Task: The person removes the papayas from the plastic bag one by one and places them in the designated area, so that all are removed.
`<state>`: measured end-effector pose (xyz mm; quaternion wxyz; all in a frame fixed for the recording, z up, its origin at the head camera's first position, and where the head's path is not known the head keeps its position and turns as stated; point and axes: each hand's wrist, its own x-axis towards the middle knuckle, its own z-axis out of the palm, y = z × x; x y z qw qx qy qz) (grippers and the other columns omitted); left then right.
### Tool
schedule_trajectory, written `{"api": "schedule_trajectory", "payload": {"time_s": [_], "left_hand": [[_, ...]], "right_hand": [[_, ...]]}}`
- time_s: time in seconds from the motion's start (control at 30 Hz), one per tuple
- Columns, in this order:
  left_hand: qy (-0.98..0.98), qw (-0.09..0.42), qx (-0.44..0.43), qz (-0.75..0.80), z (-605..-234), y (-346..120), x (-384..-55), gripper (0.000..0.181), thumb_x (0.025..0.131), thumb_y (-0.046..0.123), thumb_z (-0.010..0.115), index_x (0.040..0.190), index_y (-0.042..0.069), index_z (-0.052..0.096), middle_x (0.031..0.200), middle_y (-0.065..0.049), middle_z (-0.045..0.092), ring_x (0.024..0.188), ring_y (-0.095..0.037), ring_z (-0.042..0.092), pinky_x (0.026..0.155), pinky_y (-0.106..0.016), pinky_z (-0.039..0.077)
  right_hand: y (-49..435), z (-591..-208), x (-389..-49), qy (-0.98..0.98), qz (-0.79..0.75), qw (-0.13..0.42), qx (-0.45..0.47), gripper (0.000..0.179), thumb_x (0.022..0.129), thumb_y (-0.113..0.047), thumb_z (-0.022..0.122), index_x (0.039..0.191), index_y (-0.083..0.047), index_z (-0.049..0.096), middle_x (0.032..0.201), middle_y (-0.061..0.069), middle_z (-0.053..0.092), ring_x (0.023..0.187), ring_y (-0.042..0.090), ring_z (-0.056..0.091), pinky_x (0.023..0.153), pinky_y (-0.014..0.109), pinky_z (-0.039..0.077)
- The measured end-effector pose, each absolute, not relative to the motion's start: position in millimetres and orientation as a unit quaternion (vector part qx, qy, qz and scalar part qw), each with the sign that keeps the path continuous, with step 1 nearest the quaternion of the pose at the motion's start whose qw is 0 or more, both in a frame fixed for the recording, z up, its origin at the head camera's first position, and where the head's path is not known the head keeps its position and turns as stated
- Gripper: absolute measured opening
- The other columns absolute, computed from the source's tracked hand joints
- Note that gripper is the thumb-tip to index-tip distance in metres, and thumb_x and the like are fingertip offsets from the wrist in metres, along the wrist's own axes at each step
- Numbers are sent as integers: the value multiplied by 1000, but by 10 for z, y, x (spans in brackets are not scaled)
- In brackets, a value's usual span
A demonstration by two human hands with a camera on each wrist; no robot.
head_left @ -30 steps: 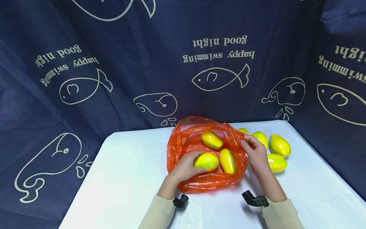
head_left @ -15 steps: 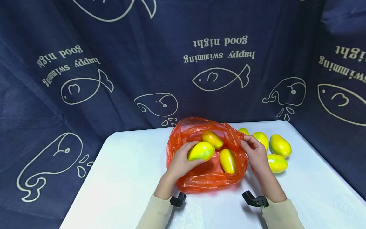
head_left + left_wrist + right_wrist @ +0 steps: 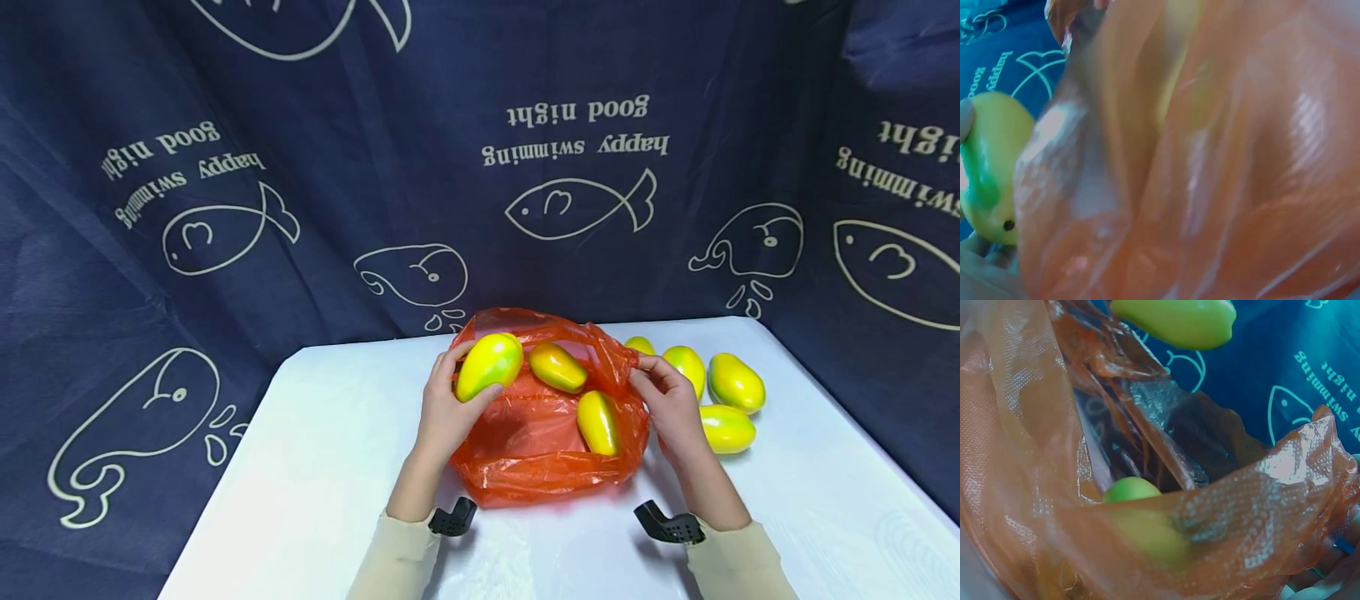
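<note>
My left hand grips a yellow-green mango above the left side of an open red plastic bag. The left wrist view shows this mango with a small dark spot at its lower end, beside the bag film. Two mangoes lie inside the bag: an orange-tinged mango towards the back and a yellow mango at the right. My right hand pinches the bag's right rim between thumb and fingers. In the right wrist view, bag film partly covers a mango.
Several more mangoes lie on the white table right of the bag, among them a yellow mango and a nearer one. A dark blue curtain with fish drawings hangs behind the table.
My left hand has lifted the mango out of the bag's front middle and carried it up and leftward to the left rim. The right hand has stayed at the bag's edge.
</note>
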<state>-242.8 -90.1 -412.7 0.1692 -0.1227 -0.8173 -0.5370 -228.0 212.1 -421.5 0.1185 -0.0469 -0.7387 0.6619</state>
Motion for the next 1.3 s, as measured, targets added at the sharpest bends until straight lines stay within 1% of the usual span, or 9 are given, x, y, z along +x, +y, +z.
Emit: {"api": "schedule_trajectory", "payload": {"time_s": [0.1,0.23,0.37,0.47,0.57,0.73,0.83,1.0,1.3], "left_hand": [[-802,194,-96,-557,-4096,-958,-2433,68,81,33,82,141,23,51,130,4,54,116,-17,52,97,-43,51],[-782,225,-60,-579,-4076,-1055,-2436,67,83,36,79,141,26,49,134,5,52,117,-16,49,93,-41,49],[-768,252,-30,-588,-4080,-1160,-2463,67,84,32,79,143,26,47,137,4,49,118,-17,47,95,-41,49],[-760,265,-5,-593,-4103,-1228,-2491,68,84,28,78,144,23,47,141,3,48,120,-20,47,98,-43,49],[-756,277,23,-592,-4131,-1278,-2513,66,85,27,78,144,22,47,144,1,48,123,-24,47,100,-45,47],[-752,301,68,-582,-4226,-1365,-2565,66,84,26,78,142,17,49,143,-5,50,121,-28,49,100,-45,41],[-752,305,89,-578,-4291,-1420,-2599,65,83,25,79,141,16,49,141,-5,51,119,-28,50,99,-44,40],[-761,295,112,-566,-4375,-1484,-2639,65,83,27,78,140,17,49,141,-6,51,118,-29,50,98,-45,39],[-781,277,132,-544,-4530,-1552,-2691,67,84,28,77,141,11,47,139,-12,51,118,-31,50,97,-47,39]], "right_hand": [[2124,-4208,-2277,-738,663,117,-50,26,101,-26,58,121,-10,62,110,-14,58,104,10,52,83,9,53],[2126,-4199,-2271,-736,665,115,-53,26,101,-25,58,121,-9,61,110,-14,58,104,10,51,83,8,52],[2131,-4204,-2273,-737,664,115,-53,25,101,-26,58,121,-11,62,110,-14,58,105,10,51,84,8,52],[2131,-4213,-2275,-737,664,116,-51,25,101,-26,58,120,-12,62,110,-14,58,105,10,52,84,9,52],[2130,-4220,-2275,-736,665,117,-52,24,100,-27,59,119,-13,63,110,-14,58,105,10,52,84,8,52],[2133,-4231,-2275,-737,663,115,-54,25,101,-27,58,121,-12,62,111,-14,57,105,10,52,84,8,52],[2131,-4235,-2278,-736,664,116,-55,26,100,-27,59,121,-12,62,110,-14,58,104,10,52,83,9,53],[2129,-4234,-2282,-735,665,118,-52,26,100,-27,59,121,-12,63,109,-14,58,104,10,52,83,9,53],[2131,-4232,-2272,-733,669,115,-47,27,100,-28,59,122,-12,63,110,-14,58,104,10,52,83,9,53]]}}
